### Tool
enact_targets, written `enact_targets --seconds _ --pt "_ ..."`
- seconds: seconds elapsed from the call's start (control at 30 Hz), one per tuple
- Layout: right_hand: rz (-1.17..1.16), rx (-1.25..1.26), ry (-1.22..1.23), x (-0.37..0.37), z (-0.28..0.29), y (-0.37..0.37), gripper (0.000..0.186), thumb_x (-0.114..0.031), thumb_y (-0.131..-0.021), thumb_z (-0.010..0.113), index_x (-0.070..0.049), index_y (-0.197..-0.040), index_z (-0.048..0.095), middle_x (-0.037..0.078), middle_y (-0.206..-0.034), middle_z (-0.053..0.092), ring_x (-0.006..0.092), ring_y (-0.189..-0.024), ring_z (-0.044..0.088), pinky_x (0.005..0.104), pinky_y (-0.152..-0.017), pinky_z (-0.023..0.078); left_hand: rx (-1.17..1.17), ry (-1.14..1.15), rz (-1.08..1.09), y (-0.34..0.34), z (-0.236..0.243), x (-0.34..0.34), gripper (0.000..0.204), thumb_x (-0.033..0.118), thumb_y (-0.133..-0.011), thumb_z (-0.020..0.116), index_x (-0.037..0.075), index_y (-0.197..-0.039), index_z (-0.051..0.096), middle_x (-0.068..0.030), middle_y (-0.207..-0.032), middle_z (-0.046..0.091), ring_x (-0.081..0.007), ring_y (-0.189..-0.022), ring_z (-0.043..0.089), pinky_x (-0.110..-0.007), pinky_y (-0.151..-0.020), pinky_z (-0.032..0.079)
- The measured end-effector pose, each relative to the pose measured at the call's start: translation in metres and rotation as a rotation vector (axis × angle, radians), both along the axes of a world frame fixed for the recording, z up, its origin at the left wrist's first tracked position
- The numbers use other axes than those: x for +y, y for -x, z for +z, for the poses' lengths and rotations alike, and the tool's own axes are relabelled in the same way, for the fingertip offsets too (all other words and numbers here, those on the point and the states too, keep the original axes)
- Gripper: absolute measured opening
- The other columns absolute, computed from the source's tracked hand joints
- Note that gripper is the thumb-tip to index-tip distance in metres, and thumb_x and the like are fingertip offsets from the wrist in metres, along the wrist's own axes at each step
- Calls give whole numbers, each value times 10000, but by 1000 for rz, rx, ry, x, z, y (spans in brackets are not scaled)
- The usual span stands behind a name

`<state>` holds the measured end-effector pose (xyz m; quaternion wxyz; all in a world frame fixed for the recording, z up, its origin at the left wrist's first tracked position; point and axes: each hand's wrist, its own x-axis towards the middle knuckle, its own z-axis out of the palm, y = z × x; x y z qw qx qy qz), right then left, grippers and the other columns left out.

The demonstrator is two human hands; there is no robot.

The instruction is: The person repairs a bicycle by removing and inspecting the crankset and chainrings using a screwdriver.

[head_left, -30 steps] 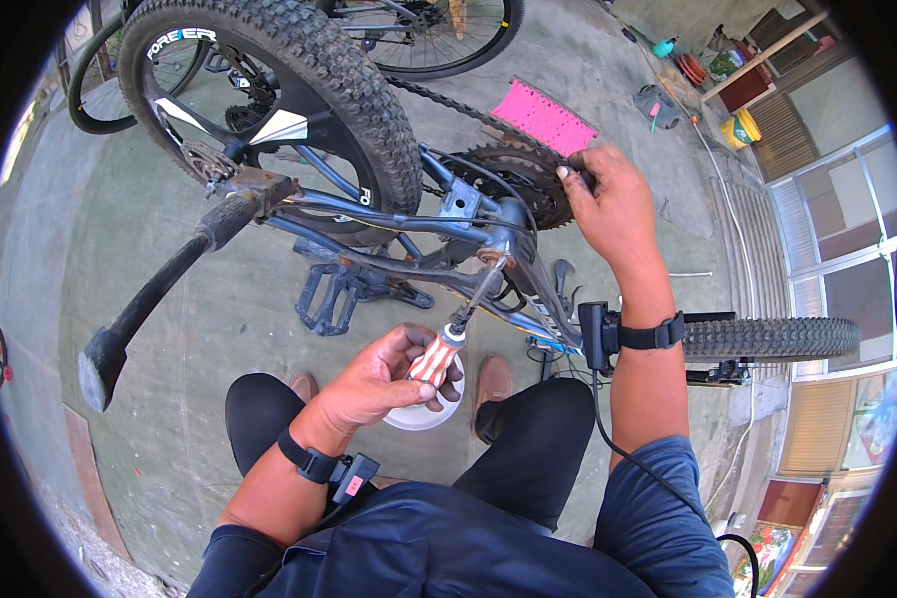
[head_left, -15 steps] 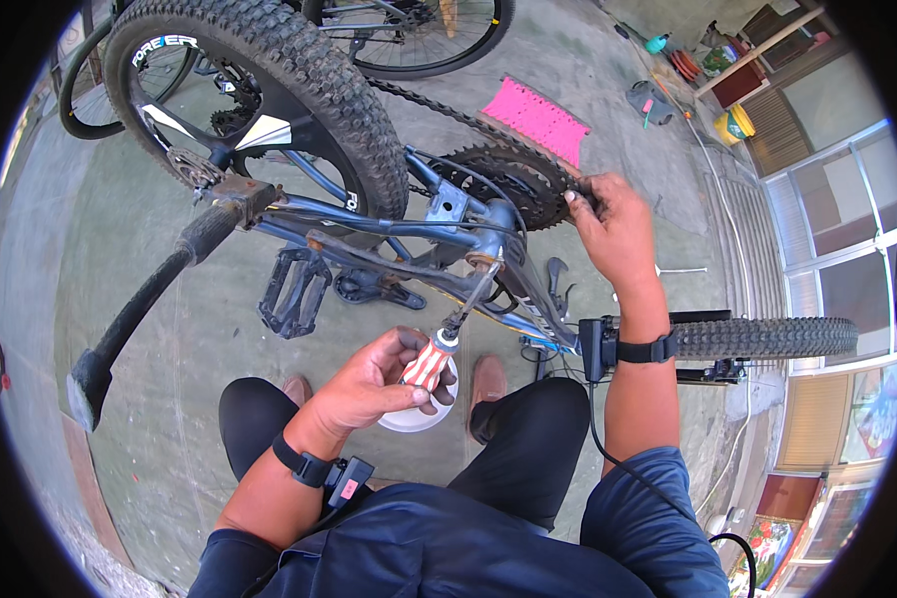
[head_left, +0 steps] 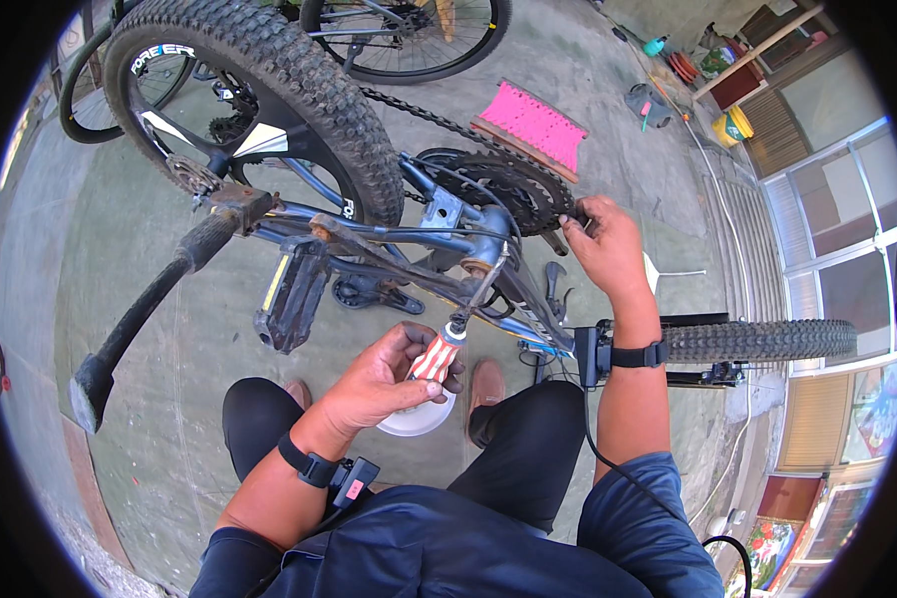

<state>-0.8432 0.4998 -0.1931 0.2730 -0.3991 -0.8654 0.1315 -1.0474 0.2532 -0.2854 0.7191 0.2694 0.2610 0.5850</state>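
My left hand (head_left: 394,374) is closed around a red-and-white striped handle (head_left: 436,359) with a pale collar. Its dark upper end sits close beneath the bicycle's crank area; whether it touches is unclear. Up at the right edge of the black chainring (head_left: 543,214), my right hand (head_left: 605,239) pinches the rim with thumb and fingertips. The chain (head_left: 424,115) runs from there toward the rear wheel (head_left: 354,110). The blue bicycle frame (head_left: 444,214) lies bottom up before me, with a black pedal (head_left: 294,299) left of the bottom bracket.
A kickstand (head_left: 140,309) sticks out at the left. The front wheel (head_left: 767,339) extends right, beside my right forearm. Between my feet stands a white bowl (head_left: 414,424). Behind the chainring lies a pink perforated mat (head_left: 533,125); another bicycle wheel (head_left: 409,45) stands beyond it.
The pedal on the left has turned over and the chainring has rotated a little. My right hand has shifted slightly left and down with the rim. My left hand keeps the striped handle.
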Motion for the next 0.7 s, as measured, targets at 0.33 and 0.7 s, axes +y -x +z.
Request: enact_targets --seconds 0.33,0.7 --pt "14 38 -28 0 3 2 183 -78 -781 703 38 -910 644 86 -796 577 134 -567 525 280 -533 421 5 -10 14 -1 2 3 466 22 -826 681 14 -1225 441 -150 -1137 600 -237 -991 642 -333 -799 531" --pt "38 23 -18 -2 11 6 233 -52 -764 727 31 -966 647 74 -853 571 97 -568 510 252 -528 418 -2 -8 19 -2 5 4 466 28 -827 686 18 -1226 444 -151 -1130 601 -237 -986 643 -335 -796 532"
